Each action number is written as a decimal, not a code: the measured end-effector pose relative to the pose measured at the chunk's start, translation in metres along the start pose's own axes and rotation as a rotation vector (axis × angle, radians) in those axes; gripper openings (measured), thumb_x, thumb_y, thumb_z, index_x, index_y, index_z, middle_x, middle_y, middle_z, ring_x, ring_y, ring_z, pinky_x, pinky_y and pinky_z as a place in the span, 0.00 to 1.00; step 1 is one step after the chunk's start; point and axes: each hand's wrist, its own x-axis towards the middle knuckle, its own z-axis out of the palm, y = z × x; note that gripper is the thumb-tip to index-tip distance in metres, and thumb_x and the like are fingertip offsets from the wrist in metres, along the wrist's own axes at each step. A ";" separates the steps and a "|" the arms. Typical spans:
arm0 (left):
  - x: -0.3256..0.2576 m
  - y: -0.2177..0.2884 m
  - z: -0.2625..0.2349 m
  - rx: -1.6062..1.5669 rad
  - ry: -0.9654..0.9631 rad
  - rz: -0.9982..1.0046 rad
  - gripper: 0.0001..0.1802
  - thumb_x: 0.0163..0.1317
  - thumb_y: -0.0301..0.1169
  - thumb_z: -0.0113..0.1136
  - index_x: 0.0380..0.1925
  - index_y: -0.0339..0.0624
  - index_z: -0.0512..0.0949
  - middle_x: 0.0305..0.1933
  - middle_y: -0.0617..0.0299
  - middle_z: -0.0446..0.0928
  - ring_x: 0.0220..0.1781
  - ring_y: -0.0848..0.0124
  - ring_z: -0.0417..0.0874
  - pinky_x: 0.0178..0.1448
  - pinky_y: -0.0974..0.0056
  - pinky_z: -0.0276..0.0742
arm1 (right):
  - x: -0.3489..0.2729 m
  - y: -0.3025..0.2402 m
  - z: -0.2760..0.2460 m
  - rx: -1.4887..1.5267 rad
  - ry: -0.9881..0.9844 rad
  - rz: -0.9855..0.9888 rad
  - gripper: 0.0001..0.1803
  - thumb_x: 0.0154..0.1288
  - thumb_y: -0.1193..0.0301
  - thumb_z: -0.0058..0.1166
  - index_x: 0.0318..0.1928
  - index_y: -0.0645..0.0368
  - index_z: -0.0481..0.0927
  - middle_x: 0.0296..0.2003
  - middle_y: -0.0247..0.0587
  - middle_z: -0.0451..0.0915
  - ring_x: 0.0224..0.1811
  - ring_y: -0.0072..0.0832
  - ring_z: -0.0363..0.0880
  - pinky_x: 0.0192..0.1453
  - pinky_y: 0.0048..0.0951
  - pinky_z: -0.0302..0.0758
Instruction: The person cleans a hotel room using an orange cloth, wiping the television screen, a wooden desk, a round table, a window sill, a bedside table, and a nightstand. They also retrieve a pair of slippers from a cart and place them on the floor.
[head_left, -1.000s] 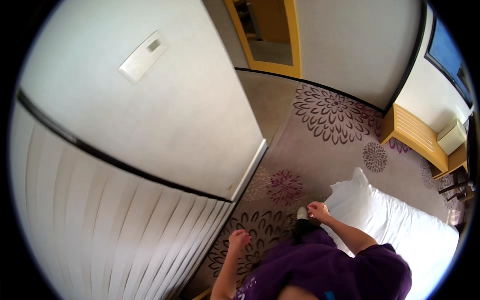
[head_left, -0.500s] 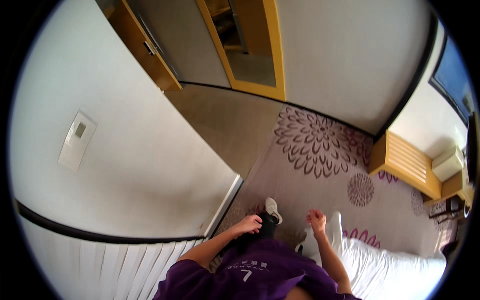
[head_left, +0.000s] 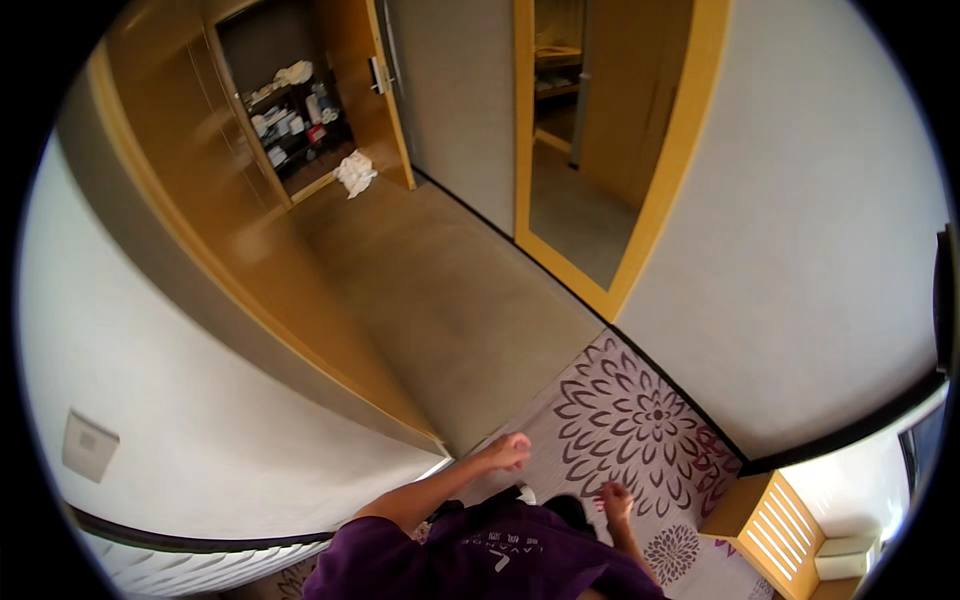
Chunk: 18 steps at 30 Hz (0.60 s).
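Observation:
My left hand [head_left: 508, 452] is out in front of my body, fingers loosely curled in, and nothing shows in it. To its right, lower down, my right hand [head_left: 615, 503] hangs with bent fingers slightly apart, holding nothing that I can see. Neither hand touches anything. Below both is the patterned carpet [head_left: 655, 415], with my purple shirt [head_left: 470, 555] at the bottom edge. Nearest to the left hand is the end of the white wall [head_left: 250, 440].
A plain brown floor [head_left: 400, 300] leads to an open wooden door [head_left: 350, 80]. Beyond it, shelves [head_left: 290, 125] carry several supplies, and a white cloth heap [head_left: 355, 173] lies at the doorway. A framed mirror [head_left: 590, 150] lines the right wall; a slatted wooden bench [head_left: 775, 530] stands lower right.
My view has turned left and moved forward, bringing the doorway and shelves into sight. The white bed has left the picture. Both hands swing free, the right one now lower.

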 end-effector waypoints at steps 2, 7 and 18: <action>0.013 0.035 -0.029 -0.076 0.089 -0.043 0.22 0.66 0.34 0.61 0.58 0.38 0.74 0.46 0.55 0.81 0.38 0.71 0.85 0.37 0.64 0.84 | 0.043 -0.028 0.000 0.106 0.062 -0.012 0.12 0.72 0.68 0.56 0.49 0.64 0.80 0.33 0.46 0.85 0.28 0.31 0.85 0.30 0.29 0.81; 0.086 0.078 -0.111 -0.234 0.189 -0.066 0.24 0.68 0.34 0.62 0.62 0.40 0.70 0.49 0.57 0.79 0.47 0.69 0.85 0.45 0.62 0.85 | 0.165 -0.103 0.024 0.207 -0.015 0.232 0.13 0.74 0.68 0.54 0.51 0.63 0.77 0.33 0.49 0.85 0.25 0.33 0.84 0.29 0.32 0.81; 0.209 0.143 -0.294 -0.389 0.472 -0.178 0.24 0.67 0.34 0.63 0.60 0.41 0.71 0.48 0.56 0.79 0.46 0.67 0.86 0.46 0.61 0.85 | 0.464 -0.344 0.264 -0.145 -0.439 0.024 0.14 0.74 0.64 0.55 0.50 0.60 0.82 0.36 0.44 0.86 0.31 0.26 0.84 0.36 0.27 0.81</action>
